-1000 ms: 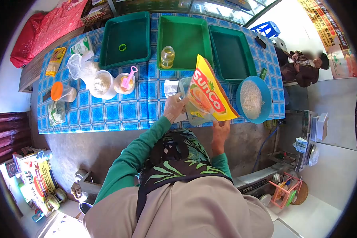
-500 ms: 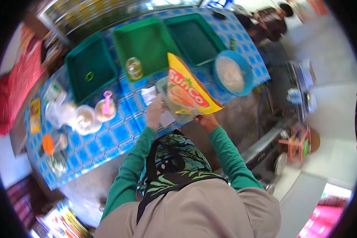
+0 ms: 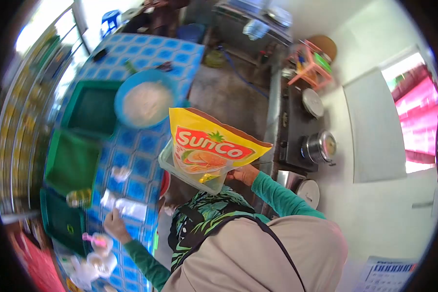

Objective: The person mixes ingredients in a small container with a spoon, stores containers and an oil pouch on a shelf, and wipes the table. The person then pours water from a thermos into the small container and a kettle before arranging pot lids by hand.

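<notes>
A yellow SunCo packet (image 3: 214, 148) stands in a clear plastic container (image 3: 182, 174), and both are off the table edge. My right hand (image 3: 244, 174) is closed on the right side of the container. My left hand (image 3: 116, 226) is over the table, close to a white paper (image 3: 131, 209) and a small white item (image 3: 108, 198); its fingers are blurred. Beyond the packet, a blue basin (image 3: 146, 97) of white flour-like contents rests on the blue checked cloth (image 3: 143, 160).
Green trays (image 3: 73, 160) and an oil bottle (image 3: 79, 198) lie along the table's left. White tubs (image 3: 101, 263) are at lower left. At right stand a stove (image 3: 292, 126), a steel pot (image 3: 319, 147) and an orange rack (image 3: 309, 65). Part of a person (image 3: 165, 14) shows at top.
The view has swung right towards the stove. My left hand has come off the container and is now over the table. The container and packet have left the table with my right hand.
</notes>
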{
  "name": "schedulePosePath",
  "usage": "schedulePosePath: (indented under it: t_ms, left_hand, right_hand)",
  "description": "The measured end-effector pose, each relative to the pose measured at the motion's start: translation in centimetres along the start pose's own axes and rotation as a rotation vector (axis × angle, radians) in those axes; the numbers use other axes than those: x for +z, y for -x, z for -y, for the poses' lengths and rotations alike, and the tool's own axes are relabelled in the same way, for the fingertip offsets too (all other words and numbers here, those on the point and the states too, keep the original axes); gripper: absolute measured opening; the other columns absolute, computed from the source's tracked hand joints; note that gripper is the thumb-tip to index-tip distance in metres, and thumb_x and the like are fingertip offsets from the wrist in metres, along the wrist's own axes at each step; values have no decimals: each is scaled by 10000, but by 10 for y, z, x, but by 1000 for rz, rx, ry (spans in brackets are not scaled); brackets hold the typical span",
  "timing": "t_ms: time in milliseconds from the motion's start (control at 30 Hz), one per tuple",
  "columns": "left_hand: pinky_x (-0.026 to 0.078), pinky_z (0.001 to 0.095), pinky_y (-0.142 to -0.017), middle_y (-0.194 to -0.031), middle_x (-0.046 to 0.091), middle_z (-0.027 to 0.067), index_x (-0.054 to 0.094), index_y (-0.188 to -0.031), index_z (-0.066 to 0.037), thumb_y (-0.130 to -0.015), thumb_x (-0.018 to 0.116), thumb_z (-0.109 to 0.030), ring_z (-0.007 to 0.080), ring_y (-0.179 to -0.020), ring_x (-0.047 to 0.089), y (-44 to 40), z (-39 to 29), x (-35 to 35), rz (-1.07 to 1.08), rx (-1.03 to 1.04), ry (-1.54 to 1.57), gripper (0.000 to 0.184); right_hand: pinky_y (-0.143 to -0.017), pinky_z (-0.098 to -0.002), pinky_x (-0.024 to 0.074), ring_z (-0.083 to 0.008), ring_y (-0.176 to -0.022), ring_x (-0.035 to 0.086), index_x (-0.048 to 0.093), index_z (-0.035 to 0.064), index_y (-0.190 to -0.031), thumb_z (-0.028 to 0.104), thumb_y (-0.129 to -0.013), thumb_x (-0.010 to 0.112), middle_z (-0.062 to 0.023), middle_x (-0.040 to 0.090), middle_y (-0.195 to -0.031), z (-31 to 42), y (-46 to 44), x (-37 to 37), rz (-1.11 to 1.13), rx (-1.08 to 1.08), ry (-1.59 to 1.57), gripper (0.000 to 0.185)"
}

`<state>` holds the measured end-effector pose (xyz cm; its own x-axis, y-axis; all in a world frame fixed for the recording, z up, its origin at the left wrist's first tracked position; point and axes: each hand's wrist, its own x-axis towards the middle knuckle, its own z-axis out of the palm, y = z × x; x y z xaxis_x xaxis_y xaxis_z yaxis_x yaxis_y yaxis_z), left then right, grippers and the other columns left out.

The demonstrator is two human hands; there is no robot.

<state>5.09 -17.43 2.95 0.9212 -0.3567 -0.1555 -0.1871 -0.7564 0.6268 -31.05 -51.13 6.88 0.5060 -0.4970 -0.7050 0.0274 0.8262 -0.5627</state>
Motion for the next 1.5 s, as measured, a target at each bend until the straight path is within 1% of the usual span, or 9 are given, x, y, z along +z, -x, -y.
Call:
schedulePosePath:
  t_ms: [100, 200, 333, 500, 800, 900, 1167, 1333, 1500]
  left_hand:
    - [468, 411, -775, -979, 656, 230, 618, -1101, 57, -866, 605, -275, 336, -854, 622, 22, -94, 13, -217, 111, -105, 407]
    - [466, 397, -844, -1066, 654, 227, 621, -1119, 65, -927, 560, -261, 352, -953, 622, 24, -174, 54, -166, 158, 4, 383]
    - [466, 356, -841, -1030, 672, 192, 623, -1115, 76, -932, 543, -232, 278, -945, 627, 43, -286, 145, 183, 273, 311, 367]
    - [474, 297, -769, -954, 676, 114, 644, -1086, 68, -908, 585, -190, 176, -895, 619, 68, -378, 242, 628, 227, 547, 319]
    - [532, 256, -640, -1031, 645, 134, 581, -1207, 30, -923, 594, -256, 196, -823, 664, 17, -482, 371, 820, -94, 608, 404]
    - [542, 268, -645, -1050, 638, 143, 567, -1223, 25, -926, 590, -280, 211, -835, 669, -31, -575, 432, 904, -30, 608, 427]
    - [549, 298, -684, -1101, 625, 162, 563, -1226, 15, -920, 589, -297, 207, -884, 668, -86, -838, 580, 1308, 299, 529, 439]
    - [489, 228, -657, -930, 656, 42, 642, -1136, -3, -895, 617, -341, 105, -800, 606, -39, -989, 693, 1411, 640, 426, 416]
    - [535, 349, -733, -1137, 594, 156, 538, -1253, -13, -862, 640, -409, 250, -916, 640, 1, -1100, 833, 1568, 458, 420, 566]
  right_hand:
    - [-322, -265, 362, -174, -523, 594, 596, 124, -1060, 315, -883, 603, -49, 679, -836, 43, 20, -62, -43, -90, -195, 260]
    - [-335, -270, 352, -179, -578, 619, 582, 138, -1094, 339, -890, 602, -30, 683, -874, 98, 16, -116, -157, -177, -271, 287]
    - [-311, -271, 329, -193, -582, 630, 572, 155, -1091, 363, -871, 611, -7, 683, -869, 146, -5, -199, -447, -301, -355, 305]
    - [-372, -251, 323, -293, -590, 646, 581, 93, -1105, 321, -918, 548, -120, 677, -918, 225, -12, -265, -619, -439, -569, 296]
    - [-400, -247, 359, -346, -709, 669, 564, 33, -1157, 221, -939, 515, -167, 653, -1048, 322, -43, -359, -591, -631, -721, 292]
    - [-452, -250, 396, -298, -609, 592, 501, -35, -1208, 147, -942, 423, -266, 603, -1076, 357, -64, -386, -521, -872, -742, 332]
    - [-427, -222, 387, -284, -643, 584, 406, -26, -1315, 170, -957, 355, -502, 387, -1217, 456, -77, -420, -843, -787, -1155, 411]
    - [-419, -232, 410, -366, -806, 622, 376, -24, -1336, 180, -971, 314, -463, 423, -1222, 513, -80, -465, -812, -857, -1044, 423]
    - [-547, -280, 487, -398, -996, 611, 376, -45, -1323, 68, -925, 402, -361, 487, -1237, 643, -104, -475, -755, -1025, -992, 414]
